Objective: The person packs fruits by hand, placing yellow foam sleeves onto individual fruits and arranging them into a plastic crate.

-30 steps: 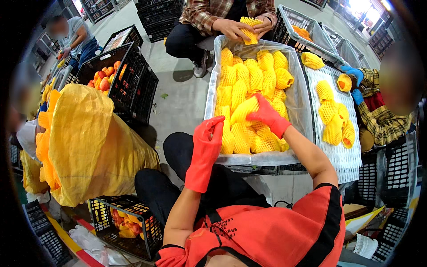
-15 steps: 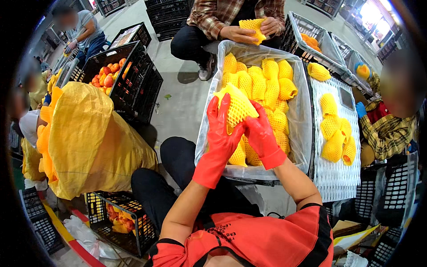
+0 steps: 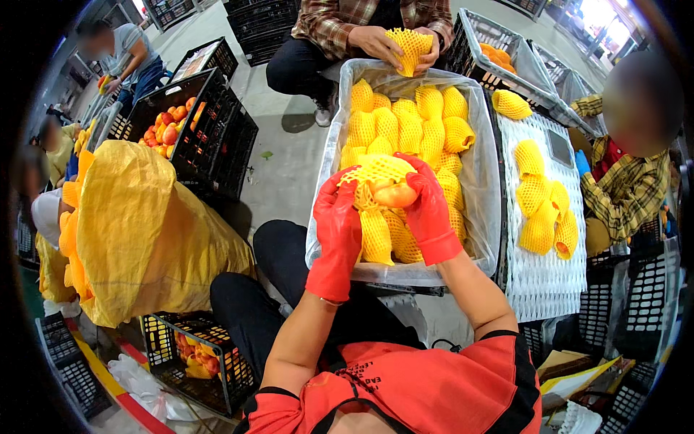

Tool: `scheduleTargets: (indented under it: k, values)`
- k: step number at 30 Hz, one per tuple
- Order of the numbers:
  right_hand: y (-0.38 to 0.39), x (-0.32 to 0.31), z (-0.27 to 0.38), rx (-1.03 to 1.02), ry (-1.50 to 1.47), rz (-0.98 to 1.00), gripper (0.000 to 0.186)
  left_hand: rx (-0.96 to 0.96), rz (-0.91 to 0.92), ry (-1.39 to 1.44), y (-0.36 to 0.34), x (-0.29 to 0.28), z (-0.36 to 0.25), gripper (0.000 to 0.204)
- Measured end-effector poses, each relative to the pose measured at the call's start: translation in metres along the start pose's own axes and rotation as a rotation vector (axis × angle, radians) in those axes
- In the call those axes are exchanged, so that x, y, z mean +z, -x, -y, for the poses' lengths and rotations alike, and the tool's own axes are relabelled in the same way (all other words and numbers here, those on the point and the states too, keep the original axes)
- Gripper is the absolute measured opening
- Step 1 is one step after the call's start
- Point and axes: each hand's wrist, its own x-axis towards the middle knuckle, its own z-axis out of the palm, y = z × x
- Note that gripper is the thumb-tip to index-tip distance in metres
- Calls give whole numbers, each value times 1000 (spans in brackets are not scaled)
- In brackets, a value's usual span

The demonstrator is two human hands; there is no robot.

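Note:
Both my hands wear red rubber gloves and are raised over a lined crate [image 3: 478, 239] full of yellow foam fruit nets [image 3: 410, 134]. Between them is a round orange-red fruit [image 3: 395, 194], partly covered by a yellow foam net sleeve [image 3: 377, 169]. My left hand [image 3: 337, 220] is closed on the sleeve's left side. On the right, my right hand [image 3: 429, 213] grips the fruit and the sleeve's edge, with the fruit's bare side facing me. Some fingertips are hidden behind the net.
Opposite me a person's hands [image 3: 426, 54] hold another yellow net. Right of the crate, several nets [image 3: 541, 210] and a dark flat device [image 3: 559, 147] lie on white foam sheeting [image 3: 520, 289]. A yellow sack [image 3: 137, 231] and a black crate of fruit [image 3: 224, 123] stand at left.
The net sleeve has tipped and been pulled open, so the fruit's orange surface now shows. My hands have spread slightly apart. The person opposite has turned their net.

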Motion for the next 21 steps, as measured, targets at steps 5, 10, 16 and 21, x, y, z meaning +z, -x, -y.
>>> scheduleTargets:
  k: [5,10,16,21]
  values:
    - [7,13,-1,-116,152,32,39,94,102,-248,-1,-13,-9,28]
    - [14,23,-4,-112,189,113,48,-62,66,22,2,-16,-17,28]
    - [22,38,-11,-229,601,155,59,-83,-43,-51,-11,-11,-30,24]
    - [5,-16,-9,241,87,90,73,-341,129,61,-16,-9,-33,25]
